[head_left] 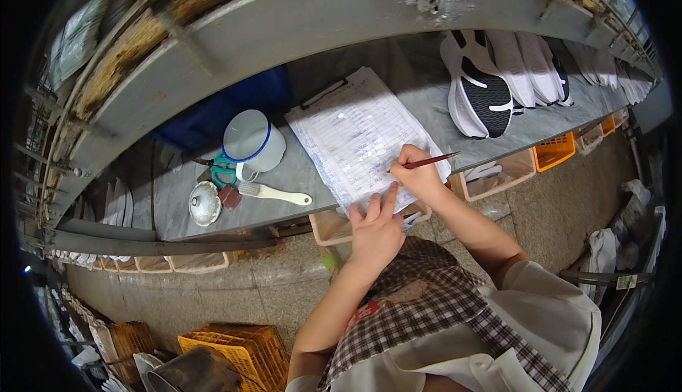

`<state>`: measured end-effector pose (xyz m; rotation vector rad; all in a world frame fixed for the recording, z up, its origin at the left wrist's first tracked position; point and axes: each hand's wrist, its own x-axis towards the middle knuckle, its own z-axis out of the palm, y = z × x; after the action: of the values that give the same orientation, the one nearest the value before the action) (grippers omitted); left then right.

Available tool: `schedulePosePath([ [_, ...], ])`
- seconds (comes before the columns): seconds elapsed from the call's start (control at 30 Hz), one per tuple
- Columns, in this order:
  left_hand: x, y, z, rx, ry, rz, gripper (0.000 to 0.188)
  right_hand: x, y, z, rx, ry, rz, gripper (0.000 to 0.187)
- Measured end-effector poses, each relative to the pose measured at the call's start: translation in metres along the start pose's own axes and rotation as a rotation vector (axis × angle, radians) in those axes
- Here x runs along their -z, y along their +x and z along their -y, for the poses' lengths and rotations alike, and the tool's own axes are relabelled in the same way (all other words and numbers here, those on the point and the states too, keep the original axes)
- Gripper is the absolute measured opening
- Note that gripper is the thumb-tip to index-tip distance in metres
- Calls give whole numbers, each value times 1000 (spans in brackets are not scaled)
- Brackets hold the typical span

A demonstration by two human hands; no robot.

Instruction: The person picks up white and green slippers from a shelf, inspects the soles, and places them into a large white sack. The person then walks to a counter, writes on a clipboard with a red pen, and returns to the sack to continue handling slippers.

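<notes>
We are mid-entry on the form sheet lying on the grey shelf: our right hand pinches a red pen, our left hand lies flat, fingers spread, pinning the sheet's near edge; the next stroke probably needs that steadying

The right hand covers the pen's lower length and its tip, so contact with the tabular form cannot be told. The form's near edge lies under the left hand. The form's entries are too small to tell. The scissors lie partly behind the enamel mug. Far right, the row of white shoe soles blurs toward the rim. The orange crate at near left is cut off by the lower edge.
</notes>
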<state>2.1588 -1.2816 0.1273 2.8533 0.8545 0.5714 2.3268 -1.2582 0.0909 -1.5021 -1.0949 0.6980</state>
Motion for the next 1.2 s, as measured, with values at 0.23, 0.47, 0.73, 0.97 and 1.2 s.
schedulePosePath([
  [0.23, -26, -6, -5, 69, 78, 134, 34, 17, 0, -21, -76, -83, -22, 16],
  [0.47, -28, -27, 4, -13, -148, -69, 22, 23, -2, -22, -87, 19, -86, 20],
  [0.73, 26, -85, 28, 81, -610, -207, 22, 17, -13, 16, 43, 246, -198, 24],
  [0.97, 87, -200, 93, 454, -926, -370, 20, -93, -59, 93, 295, 150, 555, 24],
  [1.2, 148, -355, 162, 884, -1028, -648, 21, -333, -135, 166, -41, 364, 1043, 36],
])
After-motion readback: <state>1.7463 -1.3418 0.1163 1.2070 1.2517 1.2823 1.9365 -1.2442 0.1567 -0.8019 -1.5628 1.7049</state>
